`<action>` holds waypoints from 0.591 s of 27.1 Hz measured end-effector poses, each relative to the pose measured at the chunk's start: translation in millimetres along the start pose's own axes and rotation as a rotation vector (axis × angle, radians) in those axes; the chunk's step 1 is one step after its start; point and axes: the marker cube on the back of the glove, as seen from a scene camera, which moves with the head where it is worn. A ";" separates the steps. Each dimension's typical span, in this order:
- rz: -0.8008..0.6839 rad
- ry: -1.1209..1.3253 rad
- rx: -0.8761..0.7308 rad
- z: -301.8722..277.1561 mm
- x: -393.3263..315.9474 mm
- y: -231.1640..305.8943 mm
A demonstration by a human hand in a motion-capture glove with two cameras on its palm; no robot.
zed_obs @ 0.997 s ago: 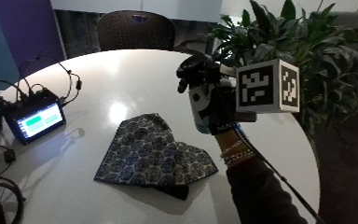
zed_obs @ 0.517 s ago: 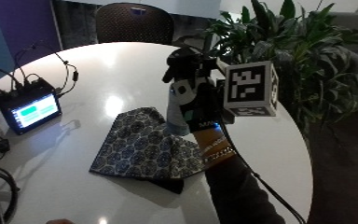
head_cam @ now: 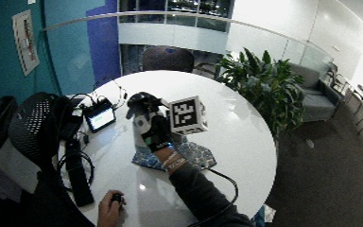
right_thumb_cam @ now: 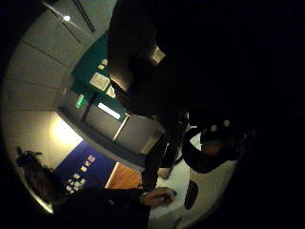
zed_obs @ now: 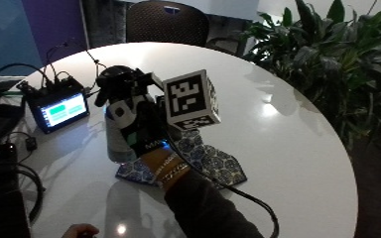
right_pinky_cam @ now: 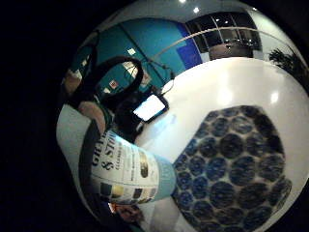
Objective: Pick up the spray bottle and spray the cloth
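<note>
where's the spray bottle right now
In the outside view the spray bottle is held upright in the gloved right hand, above the near-left edge of the patterned cloth, with the small lit screen to its left.

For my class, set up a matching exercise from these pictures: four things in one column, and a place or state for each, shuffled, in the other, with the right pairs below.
Things:
1. spray bottle with a black nozzle and a printed label
2. blue patterned cloth
3. small monitor with a lit screen
4. dark round-backed chair

Places or states:
A. lying flat on the white round table
B. standing beyond the table's far edge
C. gripped by the black-gloved right hand
D. standing on the table, cables attached

Pairs: 1-C, 2-A, 3-D, 4-B
</note>
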 end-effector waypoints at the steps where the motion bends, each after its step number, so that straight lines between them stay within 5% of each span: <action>1: -0.007 -0.003 -0.019 8.2 1.7 -2.7; 16: -0.058 0.004 -0.050 38.1 -5.9 -12.5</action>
